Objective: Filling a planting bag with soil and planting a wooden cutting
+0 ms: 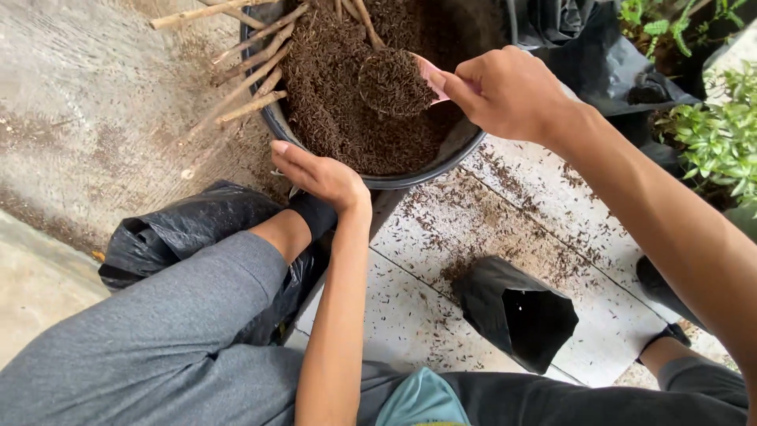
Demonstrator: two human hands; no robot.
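My right hand [505, 91] grips a small pink scoop [398, 81] heaped with dark brown soil mix, held over a wide black basin [410, 180] full of the same mix. My left hand [319, 173] rests flat against the basin's near rim, fingers together, holding nothing. Several cut wooden stems [252, 71] lie across the basin's left side. A small black plastic planting bag [516, 312] stands open on the tiles below the basin, between my knees.
Crumpled black plastic bags [169, 233] lie by my left leg. Spilled soil is scattered over the white tiles [512, 229]. Green potted plants [714, 134] stand at the right, with more black plastic [579, 47] behind the basin.
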